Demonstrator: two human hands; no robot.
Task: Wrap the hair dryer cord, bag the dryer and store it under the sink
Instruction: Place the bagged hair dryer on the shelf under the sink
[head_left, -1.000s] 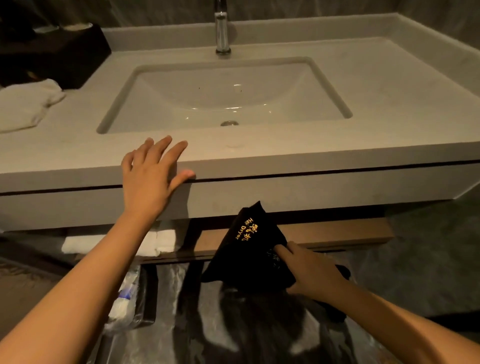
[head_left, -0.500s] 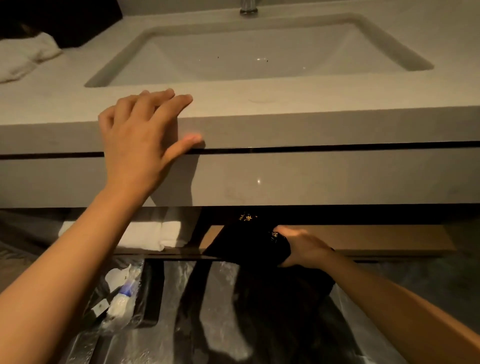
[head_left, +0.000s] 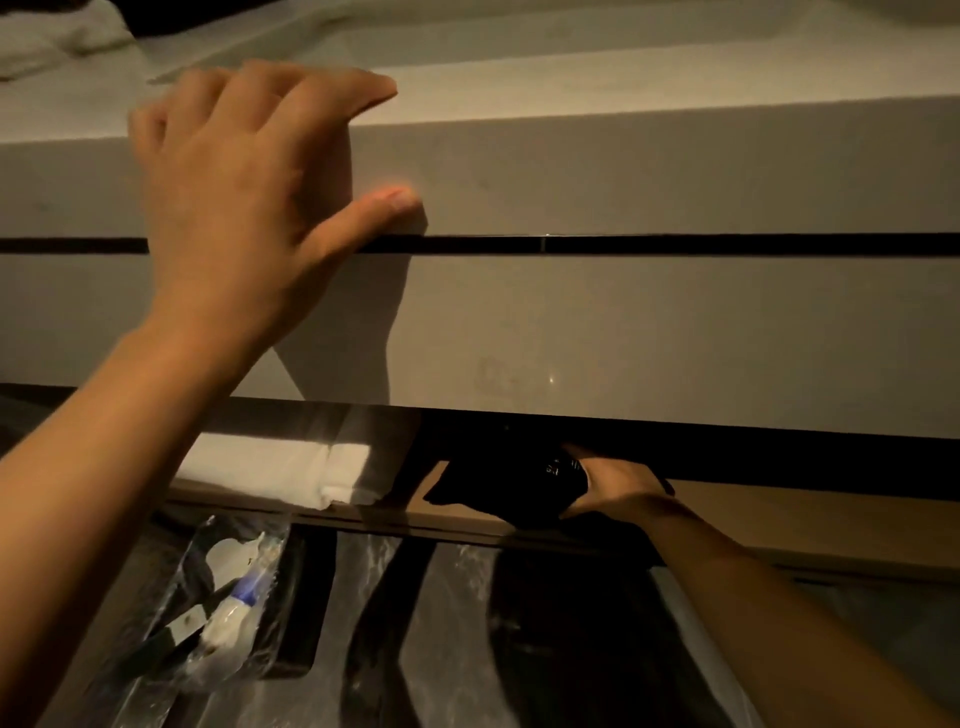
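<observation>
The black hair dryer bag (head_left: 511, 480) rests on the wooden shelf (head_left: 810, 525) under the sink counter, half hidden in the dark gap below the counter. My right hand (head_left: 615, 488) grips the bag's right end, fingers wrapped around it. The dryer itself is out of sight inside the bag. My left hand (head_left: 249, 192) lies flat with spread fingers over the front edge of the grey sink counter (head_left: 649, 171), holding nothing.
Folded white towels (head_left: 280, 467) lie on the shelf to the left of the bag. Below the shelf stands a bin lined with clear plastic (head_left: 223, 613) holding small wrapped items. A white cloth (head_left: 57, 41) sits on the counter's far left.
The view has dropped lower and closer to the counter front. My right hand has pushed the black bag further in under the counter onto the shelf. My left hand stays on the counter edge.
</observation>
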